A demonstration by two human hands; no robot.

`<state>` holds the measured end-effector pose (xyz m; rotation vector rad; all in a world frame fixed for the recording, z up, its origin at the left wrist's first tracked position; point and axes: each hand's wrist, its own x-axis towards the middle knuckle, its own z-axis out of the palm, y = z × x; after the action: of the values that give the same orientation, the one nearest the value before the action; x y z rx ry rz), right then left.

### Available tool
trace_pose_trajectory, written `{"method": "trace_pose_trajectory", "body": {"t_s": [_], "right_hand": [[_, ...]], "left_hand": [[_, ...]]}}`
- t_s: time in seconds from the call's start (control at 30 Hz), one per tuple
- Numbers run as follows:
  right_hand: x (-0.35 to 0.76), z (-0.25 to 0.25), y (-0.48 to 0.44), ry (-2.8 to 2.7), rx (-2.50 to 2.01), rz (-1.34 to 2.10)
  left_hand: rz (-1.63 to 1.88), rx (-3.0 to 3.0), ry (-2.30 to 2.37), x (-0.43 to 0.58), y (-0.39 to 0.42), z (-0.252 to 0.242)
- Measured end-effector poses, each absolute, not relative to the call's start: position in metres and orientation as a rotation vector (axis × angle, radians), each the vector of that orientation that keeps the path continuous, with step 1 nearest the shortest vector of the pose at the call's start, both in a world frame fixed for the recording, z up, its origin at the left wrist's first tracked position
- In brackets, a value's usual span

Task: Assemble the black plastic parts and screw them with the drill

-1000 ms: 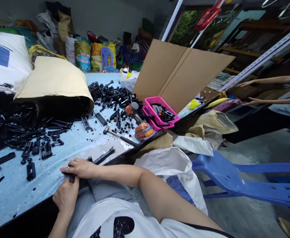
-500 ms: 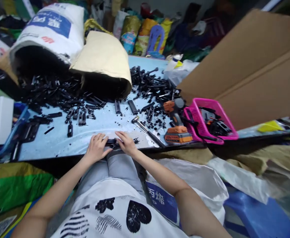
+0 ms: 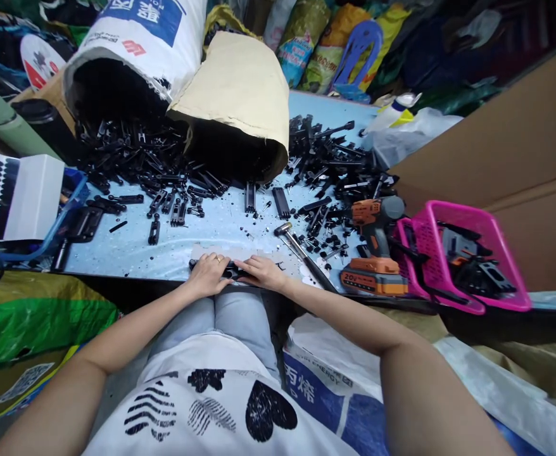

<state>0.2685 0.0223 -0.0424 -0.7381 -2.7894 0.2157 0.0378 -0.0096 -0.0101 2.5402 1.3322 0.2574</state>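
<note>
At the table's front edge a long black plastic part (image 3: 233,271) lies on a pale plate, partly covered by my fingers. My left hand (image 3: 208,274) is closed on its left portion, with a ring on one finger. From the other side my right hand (image 3: 261,272) grips it, thumb and fingers close together. A hammer (image 3: 301,253) with a metal head and dark handle rests right of my right hand. Beyond my hands, several black parts (image 3: 178,212) and tiny loose pieces are scattered on the light blue table top (image 3: 130,256).
An orange cordless drill (image 3: 375,247) stands right of the hammer, beside a pink basket (image 3: 477,215) of parts. Two open sacks, one white (image 3: 164,57) and one beige (image 3: 240,82), lie at the back amid heaped black parts. A blue tray (image 3: 76,190) is at left; cardboard (image 3: 510,139) rises at right.
The camera view has shifted, so the table's contents appear further right. My hands now sit nearer each other on the black part, the left one covering its left end.
</note>
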Motion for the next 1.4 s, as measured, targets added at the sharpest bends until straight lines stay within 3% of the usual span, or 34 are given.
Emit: {"method": "trace_pose_trajectory", "body": {"t_s": [0.2,0.37,0.5,0.63,0.77,0.93,1.13,1.27,1.4], "right_hand": [[0.272,-0.034,0.034,-2.911,-0.674,0.245],[0.281,-0.022,0.029,-2.852,-1.11,0.002],[0.278,-0.01,0.023,-2.844,-1.102,0.019],[0.272,0.005,0.024,-2.824,-1.032,0.167],[0.266,0.028,0.014,-2.74,-0.951,0.326],[0.257,0.075,-0.023,-2.595,-0.535,0.754],[0.243,0.093,-0.042,-2.459,-0.396,1.035],[0.239,0.072,-0.045,-2.425,-0.4,1.089],[0.243,0.044,-0.034,-2.374,-0.563,1.022]], "left_hand": [[0.267,2.568,1.331,0.038,-0.018,-0.005],[0.147,2.671,1.365,0.027,-0.023,0.003],[0.143,2.566,1.44,0.02,-0.007,0.003],[0.278,2.511,1.512,0.016,0.011,0.001],[0.352,2.563,1.276,0.006,0.007,0.018],[0.857,2.347,0.764,0.007,-0.047,0.062],[1.168,1.967,0.731,0.026,-0.097,0.075],[1.076,2.005,0.765,0.022,-0.097,0.072],[0.661,2.155,1.042,0.013,-0.069,0.07]]}}
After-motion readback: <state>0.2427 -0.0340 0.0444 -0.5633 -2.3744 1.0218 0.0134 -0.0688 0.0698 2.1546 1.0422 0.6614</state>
